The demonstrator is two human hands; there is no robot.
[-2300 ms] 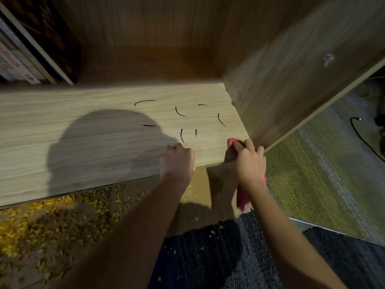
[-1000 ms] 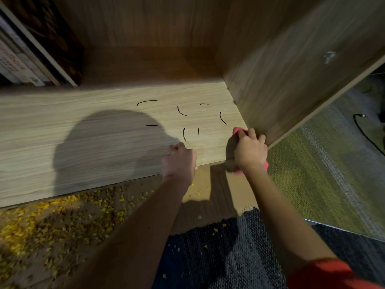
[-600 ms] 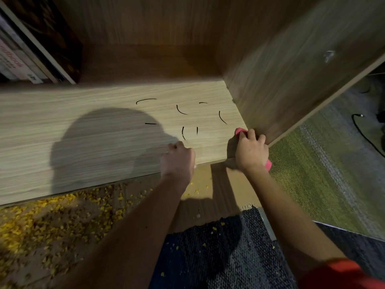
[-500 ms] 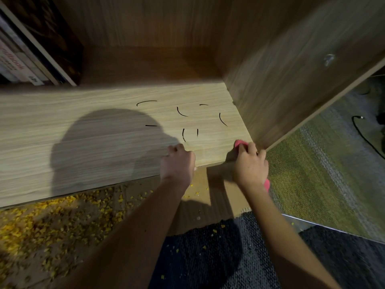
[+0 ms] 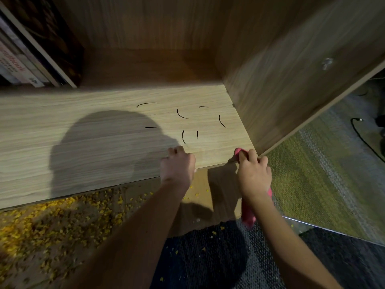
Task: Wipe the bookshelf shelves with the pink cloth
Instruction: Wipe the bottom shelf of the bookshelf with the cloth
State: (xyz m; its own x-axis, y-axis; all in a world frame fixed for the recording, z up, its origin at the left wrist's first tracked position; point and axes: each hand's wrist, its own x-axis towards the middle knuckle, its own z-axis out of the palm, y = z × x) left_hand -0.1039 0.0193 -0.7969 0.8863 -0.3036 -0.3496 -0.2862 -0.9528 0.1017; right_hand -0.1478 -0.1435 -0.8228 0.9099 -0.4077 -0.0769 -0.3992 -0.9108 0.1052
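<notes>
Right hand (image 5: 253, 176): I see its fingers curled round the cloth (image 5: 247, 216), pinching it against the shelf's front right corner.
Cloth: pink; a bit pokes out just past my fingertips (image 5: 242, 157) onto the shelf, and the rest hangs below the wrist.
Left hand (image 5: 178, 165): beside the grip, to its left and apart from it; curled into a fist that rests on the shelf's front edge, with nothing in it that I can see.
Shelf (image 5: 83, 142): pale wood, running left from the grip; a head-shaped shadow lies across it.
Marks (image 5: 183, 114): short black strokes on the shelf, just beyond both hands.
Side panel (image 5: 281, 80): upright, touching the grip's far right side.
Books (image 5: 18, 65): far left of the grip, at the back, leaning.
Crumbs (image 5: 52, 222): yellow, scattered on the lower board left of and below the grip.
Rug (image 5: 208, 257): dark, under my forearms.
Carpet (image 5: 312, 174): green, right of the grip.
Cable (image 5: 358, 134): black, far right on the floor.
</notes>
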